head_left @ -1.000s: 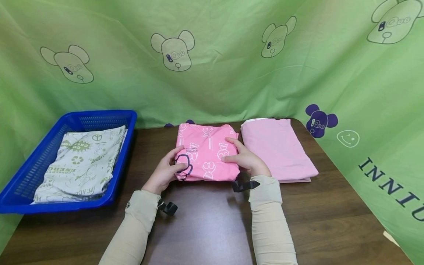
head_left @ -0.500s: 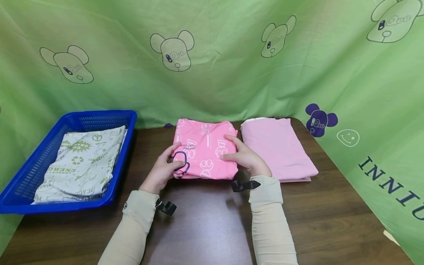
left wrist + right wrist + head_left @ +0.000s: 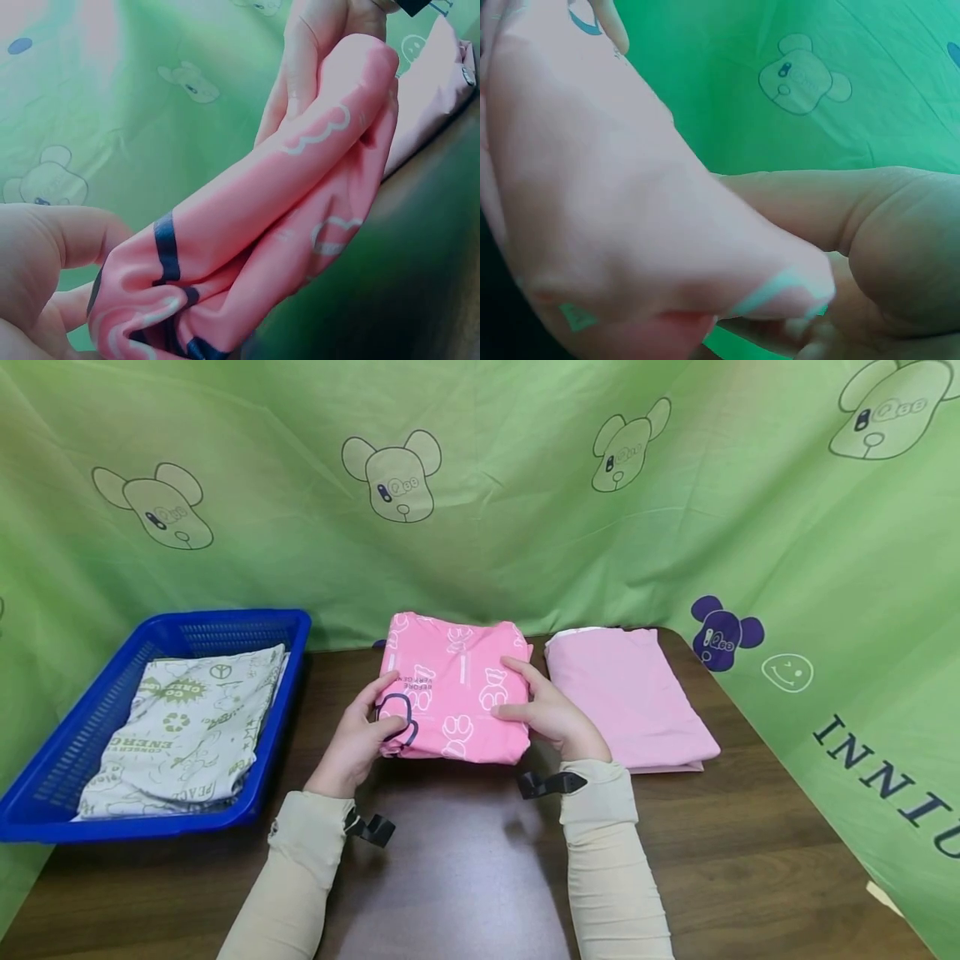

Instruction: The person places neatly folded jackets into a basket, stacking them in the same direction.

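A folded pink garment point(image 3: 453, 693) with white bear outlines and dark lettering is held up over the table in the head view. My left hand point(image 3: 351, 743) grips its left edge, thumb on top and the other fingers partly hidden beneath. On the opposite edge, my right hand point(image 3: 558, 717) holds it the same way. The left wrist view shows the near side of the pink garment point(image 3: 262, 202) as rounded, loose folds, with the left hand point(image 3: 37, 277) at one end. Close up in the right wrist view, the right hand point(image 3: 885, 240) pinches a corner.
A blue plastic basket point(image 3: 262, 777) at the left holds a folded white garment point(image 3: 176, 735) with green print. To the right lies a folded light pink cloth point(image 3: 630, 693). A green printed curtain point(image 3: 510, 527) hangs behind the brown table point(image 3: 450, 877).
Both hands have lifted the pink garment and shifted it slightly left and away. Its far edge now stands higher in the head view. The basket and light pink cloth have stayed put.
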Demonstrator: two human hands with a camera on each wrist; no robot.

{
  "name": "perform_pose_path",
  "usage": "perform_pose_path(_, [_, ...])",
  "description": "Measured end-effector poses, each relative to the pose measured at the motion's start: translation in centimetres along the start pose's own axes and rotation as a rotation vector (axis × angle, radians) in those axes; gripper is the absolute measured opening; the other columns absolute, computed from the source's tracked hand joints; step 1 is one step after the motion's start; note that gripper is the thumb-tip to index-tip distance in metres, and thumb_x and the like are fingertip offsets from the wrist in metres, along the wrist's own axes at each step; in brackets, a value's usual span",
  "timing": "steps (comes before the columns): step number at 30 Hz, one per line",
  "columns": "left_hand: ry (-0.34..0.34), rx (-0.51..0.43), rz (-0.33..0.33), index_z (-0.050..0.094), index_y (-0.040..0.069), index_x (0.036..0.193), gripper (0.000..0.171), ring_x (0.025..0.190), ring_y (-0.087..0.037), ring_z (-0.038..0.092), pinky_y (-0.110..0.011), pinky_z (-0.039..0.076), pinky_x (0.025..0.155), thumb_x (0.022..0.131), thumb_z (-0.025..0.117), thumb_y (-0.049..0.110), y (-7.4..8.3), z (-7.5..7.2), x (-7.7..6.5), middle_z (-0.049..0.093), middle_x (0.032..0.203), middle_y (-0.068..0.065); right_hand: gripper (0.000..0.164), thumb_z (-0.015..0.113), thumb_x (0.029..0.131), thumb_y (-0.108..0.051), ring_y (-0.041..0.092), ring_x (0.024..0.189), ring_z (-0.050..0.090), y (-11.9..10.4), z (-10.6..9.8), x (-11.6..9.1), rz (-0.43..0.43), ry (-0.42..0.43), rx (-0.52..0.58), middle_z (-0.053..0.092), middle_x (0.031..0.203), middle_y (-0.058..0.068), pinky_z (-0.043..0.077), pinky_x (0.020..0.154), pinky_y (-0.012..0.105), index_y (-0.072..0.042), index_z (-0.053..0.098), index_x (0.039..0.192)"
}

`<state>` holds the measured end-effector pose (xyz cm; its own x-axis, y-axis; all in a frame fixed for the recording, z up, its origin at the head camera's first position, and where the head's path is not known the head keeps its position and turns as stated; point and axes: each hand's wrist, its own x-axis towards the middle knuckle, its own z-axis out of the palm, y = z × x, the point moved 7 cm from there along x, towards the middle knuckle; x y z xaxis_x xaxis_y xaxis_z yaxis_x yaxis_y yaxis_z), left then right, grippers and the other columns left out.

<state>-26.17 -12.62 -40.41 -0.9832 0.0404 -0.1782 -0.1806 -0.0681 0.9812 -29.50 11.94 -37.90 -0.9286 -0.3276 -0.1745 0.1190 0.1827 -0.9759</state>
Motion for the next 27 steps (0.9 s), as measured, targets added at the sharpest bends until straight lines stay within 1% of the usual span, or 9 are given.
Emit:
perform_pose_path(4, [0.032,0.023,0.026,0.043,0.022,0.155,0.072,0.119,-0.033,0.047,-0.020,0.056,0.075,0.091,0.059,-0.006,0.8,-0.3,-0.4,0.036,0.153,-0.015,0.085,0.066,0.088,0.008,0.026,0.115,0.055,-0.4,0.4,0.0,-0.020,0.019,0.010,0.040,0.149,0.024,0.051,0.089,0.024,-0.013,0.026,0.160])
perform_pose_path(10, [0.065,0.051,0.040,0.043,0.024,0.155,0.072,0.112,-0.033,0.050,-0.022,0.057,0.072,0.091,0.058,-0.005,1.6,-0.8,-0.8,0.038,0.151,-0.015,0.082,0.067,0.087,0.004,0.024,0.105,0.059,-1.1,0.8,-0.3,-0.041,0.048,-0.027,0.042,0.147,0.022,0.052,0.084,0.024,-0.015,0.031,0.159])
perform_pose_path(13, [0.071,0.060,0.054,0.043,0.024,0.155,0.071,0.110,-0.032,0.052,-0.022,0.057,0.071,0.092,0.057,-0.005,2.0,-1.1,-1.1,0.038,0.151,-0.014,0.081,0.067,0.087,0.003,0.023,0.102,0.060,-1.5,1.2,-0.4,-0.054,0.051,-0.016,0.044,0.144,0.022,0.053,0.082,0.024,-0.015,0.032,0.158])
perform_pose_path(18, [0.076,0.067,0.092,0.042,0.023,0.156,0.072,0.105,-0.030,0.054,-0.022,0.057,0.068,0.091,0.057,-0.006,2.9,-1.6,-1.5,0.039,0.150,-0.014,0.080,0.067,0.086,0.006,0.020,0.101,0.061,-2.2,1.8,-0.4,-0.109,0.062,0.019,0.050,0.137,0.024,0.054,0.082,0.025,-0.010,0.034,0.157])
perform_pose_path(20, [0.077,0.068,0.105,0.041,0.022,0.156,0.072,0.105,-0.029,0.054,-0.021,0.057,0.069,0.091,0.056,-0.006,3.3,-1.7,-1.7,0.038,0.151,-0.013,0.079,0.067,0.086,0.006,0.020,0.100,0.062,-2.5,2.0,-0.4,-0.131,0.068,0.023,0.052,0.134,0.025,0.054,0.083,0.025,-0.009,0.034,0.156])
perform_pose_path(25, [0.080,0.073,0.134,0.039,0.022,0.157,0.071,0.107,-0.029,0.054,-0.021,0.057,0.073,0.093,0.055,-0.005,4.4,-2.2,-2.3,0.037,0.154,-0.011,0.077,0.068,0.087,0.005,0.022,0.105,0.062,-2.8,2.6,-0.5,-0.152,0.082,0.053,0.053,0.136,0.022,0.055,0.084,0.027,-0.012,0.037,0.155])
perform_pose_path(27, [0.081,0.075,0.148,0.039,0.021,0.157,0.071,0.107,-0.029,0.054,-0.021,0.057,0.073,0.093,0.054,-0.005,4.8,-2.5,-2.6,0.036,0.154,-0.011,0.076,0.068,0.087,0.004,0.023,0.107,0.062,-2.9,2.8,-0.4,-0.158,0.090,0.072,0.053,0.136,0.021,0.056,0.084,0.028,-0.014,0.039,0.155])
